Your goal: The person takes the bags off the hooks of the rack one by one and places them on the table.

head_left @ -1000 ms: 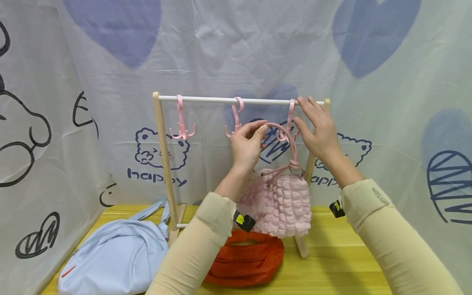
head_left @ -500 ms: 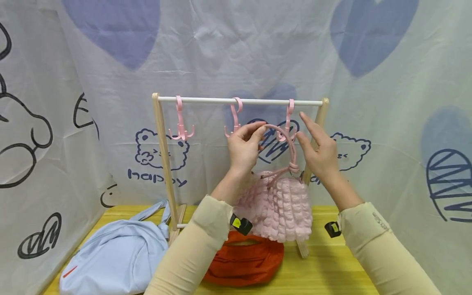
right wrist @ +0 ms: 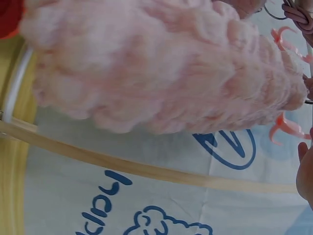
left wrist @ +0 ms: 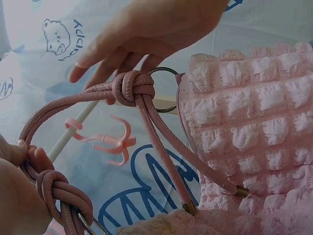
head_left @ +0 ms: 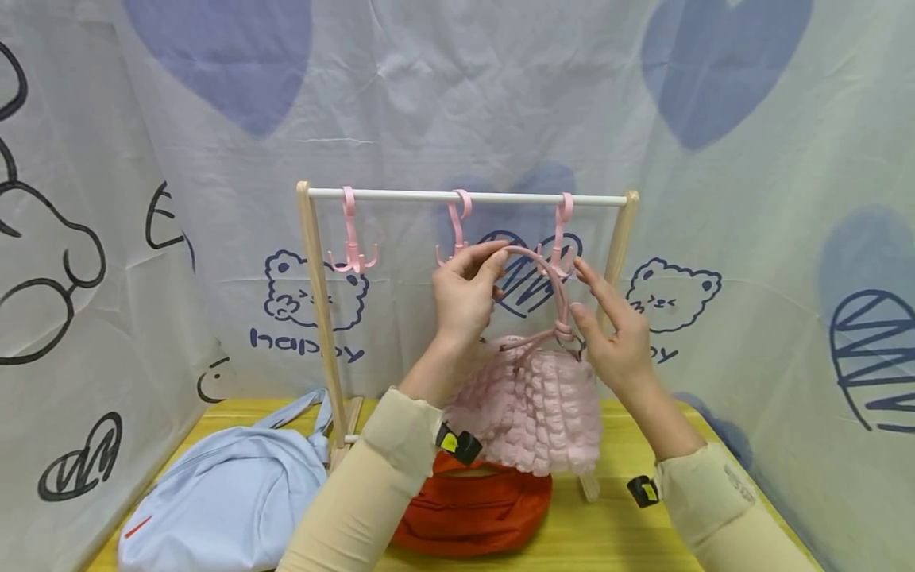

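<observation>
A pink puckered handbag (head_left: 532,417) hangs by its thin pink handle (left wrist: 63,105) in front of the rack. With thumb and fingers, my left hand (head_left: 465,298) pinches the top of the handle. Fingers extended, my right hand (head_left: 618,338) is beside the handle's right side, close to its knot (left wrist: 131,88) and metal ring (left wrist: 165,69). Just behind the handle in the head view is the rightmost pink hook (head_left: 565,218). The right wrist view is mostly filled by the bag's puffy side, with only a bit of hand at the edge.
A white rod (head_left: 407,195) on a wooden frame (head_left: 320,318) carries two more pink hooks, left (head_left: 350,230) and middle (head_left: 457,222). A light blue backpack (head_left: 229,492) lies on the yellow table (head_left: 629,516) at left. An orange-red bag (head_left: 475,516) lies below the handbag.
My right hand has moved down from the rod to beside the handle. My left hand, still pinching the handle, has drifted slightly left and down with the handbag.
</observation>
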A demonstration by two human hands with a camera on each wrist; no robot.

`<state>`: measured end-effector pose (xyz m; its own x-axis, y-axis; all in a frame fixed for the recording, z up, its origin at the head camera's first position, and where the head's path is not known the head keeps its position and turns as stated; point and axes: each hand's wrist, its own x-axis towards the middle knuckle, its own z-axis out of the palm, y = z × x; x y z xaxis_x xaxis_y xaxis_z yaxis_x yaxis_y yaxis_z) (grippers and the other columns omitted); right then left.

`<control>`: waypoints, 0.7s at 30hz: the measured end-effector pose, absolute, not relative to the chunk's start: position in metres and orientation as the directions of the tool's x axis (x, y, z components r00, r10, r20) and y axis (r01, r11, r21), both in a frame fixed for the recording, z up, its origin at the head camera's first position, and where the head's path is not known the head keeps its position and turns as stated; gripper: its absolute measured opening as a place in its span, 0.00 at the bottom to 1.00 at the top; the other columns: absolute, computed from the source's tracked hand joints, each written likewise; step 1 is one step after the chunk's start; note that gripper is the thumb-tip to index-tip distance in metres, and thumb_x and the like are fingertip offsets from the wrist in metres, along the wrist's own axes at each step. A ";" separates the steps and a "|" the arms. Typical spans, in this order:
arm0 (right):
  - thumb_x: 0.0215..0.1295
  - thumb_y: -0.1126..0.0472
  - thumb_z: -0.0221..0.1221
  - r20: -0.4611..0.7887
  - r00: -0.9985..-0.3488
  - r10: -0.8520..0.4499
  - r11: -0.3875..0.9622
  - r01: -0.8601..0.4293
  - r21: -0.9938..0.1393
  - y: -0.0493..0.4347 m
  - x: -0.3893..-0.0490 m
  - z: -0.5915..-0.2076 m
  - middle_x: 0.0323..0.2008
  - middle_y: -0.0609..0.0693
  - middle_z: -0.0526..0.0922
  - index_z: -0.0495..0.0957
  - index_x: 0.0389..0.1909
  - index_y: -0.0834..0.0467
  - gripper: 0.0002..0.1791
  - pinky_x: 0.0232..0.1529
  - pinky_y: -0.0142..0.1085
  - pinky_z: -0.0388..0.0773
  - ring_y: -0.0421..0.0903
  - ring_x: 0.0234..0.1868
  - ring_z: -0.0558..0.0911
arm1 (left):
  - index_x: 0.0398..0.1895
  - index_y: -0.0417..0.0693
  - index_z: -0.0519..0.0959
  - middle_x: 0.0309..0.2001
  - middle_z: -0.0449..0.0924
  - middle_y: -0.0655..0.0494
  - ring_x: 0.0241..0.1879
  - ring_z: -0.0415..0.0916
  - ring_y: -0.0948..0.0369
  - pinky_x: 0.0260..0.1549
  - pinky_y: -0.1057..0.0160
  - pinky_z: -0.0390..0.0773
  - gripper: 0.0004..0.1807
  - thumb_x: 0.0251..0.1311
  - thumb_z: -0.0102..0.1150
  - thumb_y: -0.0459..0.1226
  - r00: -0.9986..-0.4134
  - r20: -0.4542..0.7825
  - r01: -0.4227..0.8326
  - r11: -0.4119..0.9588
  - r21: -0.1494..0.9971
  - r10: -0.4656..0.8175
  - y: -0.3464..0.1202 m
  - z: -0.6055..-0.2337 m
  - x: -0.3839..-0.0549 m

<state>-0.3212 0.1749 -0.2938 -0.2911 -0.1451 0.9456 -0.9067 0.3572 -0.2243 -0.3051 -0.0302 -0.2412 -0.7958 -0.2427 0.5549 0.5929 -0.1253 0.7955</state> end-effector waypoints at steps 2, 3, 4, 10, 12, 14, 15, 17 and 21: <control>0.77 0.49 0.60 0.941 -0.298 -0.160 0.359 -0.906 -0.225 0.176 -0.318 -0.300 0.69 0.56 0.77 0.73 0.72 0.62 0.30 0.71 0.36 0.71 0.49 0.67 0.78 | 0.48 0.41 0.89 0.27 0.80 0.57 0.17 0.75 0.62 0.12 0.73 0.69 0.09 0.69 0.67 0.35 -0.794 0.556 0.596 -0.133 0.792 -0.245 -0.032 -0.241 -0.304; 0.76 0.48 0.60 0.939 -0.299 -0.168 0.357 -0.907 -0.224 0.176 -0.317 -0.303 0.69 0.56 0.77 0.72 0.72 0.62 0.31 0.70 0.36 0.72 0.50 0.66 0.79 | 0.48 0.40 0.89 0.26 0.80 0.57 0.17 0.75 0.63 0.11 0.73 0.68 0.09 0.69 0.67 0.34 -0.795 0.554 0.595 -0.142 0.791 -0.246 -0.033 -0.241 -0.303; 0.75 0.48 0.62 0.939 -0.296 -0.174 0.351 -0.910 -0.221 0.176 -0.315 -0.307 0.69 0.57 0.77 0.73 0.72 0.63 0.32 0.69 0.36 0.73 0.52 0.65 0.80 | 0.48 0.40 0.89 0.26 0.80 0.58 0.16 0.75 0.64 0.11 0.74 0.68 0.09 0.69 0.67 0.34 -0.796 0.553 0.595 -0.148 0.790 -0.248 -0.034 -0.241 -0.303; 0.72 0.49 0.66 0.935 -0.279 -0.219 0.321 -0.926 -0.201 0.174 -0.310 -0.325 0.70 0.58 0.76 0.71 0.72 0.64 0.35 0.61 0.34 0.80 0.57 0.59 0.83 | 0.49 0.40 0.89 0.26 0.80 0.57 0.17 0.75 0.62 0.11 0.74 0.67 0.09 0.69 0.67 0.34 -0.804 0.539 0.584 -0.167 0.794 -0.250 -0.039 -0.244 -0.300; 0.71 0.45 0.66 0.932 -0.277 -0.232 0.313 -0.929 -0.198 0.173 -0.308 -0.332 0.70 0.59 0.75 0.71 0.73 0.65 0.38 0.59 0.33 0.81 0.53 0.59 0.84 | 0.48 0.41 0.89 0.26 0.80 0.57 0.17 0.75 0.61 0.10 0.73 0.66 0.09 0.69 0.67 0.34 -0.806 0.537 0.582 -0.164 0.797 -0.249 -0.040 -0.245 -0.299; 0.70 0.43 0.65 0.931 -0.274 -0.241 0.292 -0.935 -0.200 0.173 -0.307 -0.338 0.70 0.61 0.75 0.71 0.72 0.67 0.40 0.56 0.32 0.82 0.47 0.59 0.84 | 0.48 0.41 0.89 0.27 0.80 0.57 0.17 0.75 0.62 0.09 0.73 0.65 0.09 0.69 0.67 0.34 -0.805 0.538 0.582 -0.160 0.797 -0.250 -0.041 -0.245 -0.297; 0.70 0.43 0.65 0.930 -0.276 -0.244 0.280 -0.938 -0.204 0.173 -0.307 -0.340 0.70 0.62 0.74 0.71 0.72 0.68 0.41 0.54 0.33 0.83 0.44 0.59 0.84 | 0.48 0.41 0.89 0.27 0.80 0.57 0.17 0.75 0.62 0.09 0.73 0.65 0.09 0.69 0.67 0.34 -0.804 0.539 0.583 -0.157 0.797 -0.251 -0.042 -0.246 -0.297; 0.68 0.43 0.66 0.926 -0.285 -0.249 0.270 -0.938 -0.216 0.173 -0.306 -0.346 0.70 0.63 0.74 0.70 0.71 0.69 0.42 0.51 0.34 0.85 0.40 0.59 0.84 | 0.48 0.42 0.89 0.27 0.80 0.57 0.16 0.75 0.64 0.09 0.73 0.64 0.09 0.69 0.67 0.34 -0.806 0.535 0.580 -0.157 0.799 -0.252 -0.043 -0.246 -0.295; 0.65 0.45 0.70 0.922 -0.300 -0.244 0.260 -0.936 -0.236 0.173 -0.304 -0.355 0.69 0.63 0.76 0.70 0.71 0.69 0.43 0.46 0.33 0.86 0.37 0.57 0.84 | 0.48 0.42 0.89 0.28 0.80 0.57 0.17 0.75 0.64 0.08 0.72 0.63 0.09 0.69 0.67 0.35 -0.813 0.525 0.570 -0.159 0.806 -0.253 -0.044 -0.247 -0.293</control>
<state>-0.3045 0.1729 -0.3549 -0.3004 -0.2437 0.9222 -0.9363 0.2599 -0.2363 -0.2931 -0.0444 -0.2469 -0.8128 -0.2527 0.5248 0.5700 -0.1594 0.8061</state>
